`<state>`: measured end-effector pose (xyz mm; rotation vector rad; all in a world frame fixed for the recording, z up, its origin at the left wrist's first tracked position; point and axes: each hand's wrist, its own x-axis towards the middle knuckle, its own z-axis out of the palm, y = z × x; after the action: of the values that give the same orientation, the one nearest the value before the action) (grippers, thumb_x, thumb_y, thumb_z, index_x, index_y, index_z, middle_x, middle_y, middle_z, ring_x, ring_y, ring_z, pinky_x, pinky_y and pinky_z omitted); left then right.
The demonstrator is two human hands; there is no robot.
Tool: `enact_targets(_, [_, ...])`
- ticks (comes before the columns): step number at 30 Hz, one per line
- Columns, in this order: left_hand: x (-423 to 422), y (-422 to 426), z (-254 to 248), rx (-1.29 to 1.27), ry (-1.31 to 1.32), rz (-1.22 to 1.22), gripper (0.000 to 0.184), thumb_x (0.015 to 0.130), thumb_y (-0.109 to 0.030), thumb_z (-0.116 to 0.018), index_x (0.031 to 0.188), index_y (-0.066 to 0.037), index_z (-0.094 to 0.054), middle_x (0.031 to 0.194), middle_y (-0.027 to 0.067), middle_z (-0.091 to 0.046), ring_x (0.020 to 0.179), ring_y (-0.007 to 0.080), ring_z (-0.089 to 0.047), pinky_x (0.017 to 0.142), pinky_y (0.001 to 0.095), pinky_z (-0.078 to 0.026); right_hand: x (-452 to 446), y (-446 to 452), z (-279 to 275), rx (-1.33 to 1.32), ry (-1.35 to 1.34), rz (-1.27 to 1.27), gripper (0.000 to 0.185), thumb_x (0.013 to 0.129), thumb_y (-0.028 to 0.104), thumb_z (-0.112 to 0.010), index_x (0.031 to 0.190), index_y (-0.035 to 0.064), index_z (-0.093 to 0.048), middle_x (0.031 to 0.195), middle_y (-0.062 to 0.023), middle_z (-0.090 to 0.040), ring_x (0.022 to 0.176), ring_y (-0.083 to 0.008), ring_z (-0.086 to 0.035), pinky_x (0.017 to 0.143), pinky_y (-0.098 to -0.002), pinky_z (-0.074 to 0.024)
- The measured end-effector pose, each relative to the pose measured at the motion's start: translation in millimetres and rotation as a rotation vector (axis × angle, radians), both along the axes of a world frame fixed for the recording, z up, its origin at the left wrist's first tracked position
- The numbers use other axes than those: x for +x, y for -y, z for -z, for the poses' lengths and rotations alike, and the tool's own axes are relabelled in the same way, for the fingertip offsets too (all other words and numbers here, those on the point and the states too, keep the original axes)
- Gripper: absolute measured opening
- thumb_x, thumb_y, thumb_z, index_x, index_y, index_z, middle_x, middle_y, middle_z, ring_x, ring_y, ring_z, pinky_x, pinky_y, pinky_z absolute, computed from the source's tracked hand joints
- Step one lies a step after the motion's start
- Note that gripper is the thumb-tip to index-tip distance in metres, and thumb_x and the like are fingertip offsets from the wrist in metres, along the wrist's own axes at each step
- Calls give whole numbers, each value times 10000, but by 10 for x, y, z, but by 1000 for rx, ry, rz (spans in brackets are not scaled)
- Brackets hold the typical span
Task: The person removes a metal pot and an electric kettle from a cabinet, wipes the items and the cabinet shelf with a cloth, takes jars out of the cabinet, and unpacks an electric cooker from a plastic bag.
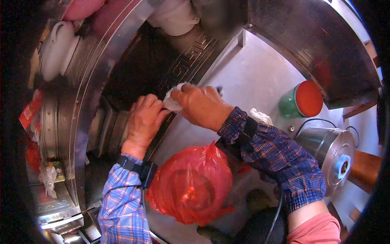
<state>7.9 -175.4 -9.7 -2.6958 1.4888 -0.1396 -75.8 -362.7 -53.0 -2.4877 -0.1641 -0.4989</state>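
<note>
A crumpled, thin whitish piece (174, 102), plastic bag or cloth I cannot tell, is bunched up between my two hands. My right hand (203, 106) is closed round its upper part, knuckles upward. From the left, my left hand (144, 120) meets it with thumb and forefinger pinched at its lower edge; the other fingers are curled. Both hands are over the edge of a dark cabinet with a carved key pattern (178, 71). Below my forearms sits a knotted, translucent red plastic bag (189, 185) with a rounded shape inside that I cannot make out.
At the right stand a green jar (287, 104) with a red lid and a metal pot (319, 142) with a blue-knobbed lid. White string-like material (261, 117) is beside my right sleeve. Shelves at the left hold stacked white dishes (59, 51). A metal panel (308, 53) overhangs the upper right.
</note>
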Motion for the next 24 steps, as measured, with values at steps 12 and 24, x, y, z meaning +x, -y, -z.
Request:
enact_targets(12, [138,-839,-86,-1317,-1076,-584,269,972,-220,-602,1189,-85,-515,1212,152,-569,1136,299,-573,936,389,-502,120,-39,-176,425,-88,-364,286,777,148,-636,1019,-2,-604,887,-220,-679,819,-388,-673,701,-423,-531])
enact_targets(24, [-67,-978,-288,-1509,-1108,-443,338,998,-312,-560,1256,-100,-506,1213,103,-593,1113,235,-595,944,349,-501,128,324,195,937,-281,-74,363,813,221,-672,1082,-19,-628,980,-121,-679,889,-213,-640,810,-335,-514])
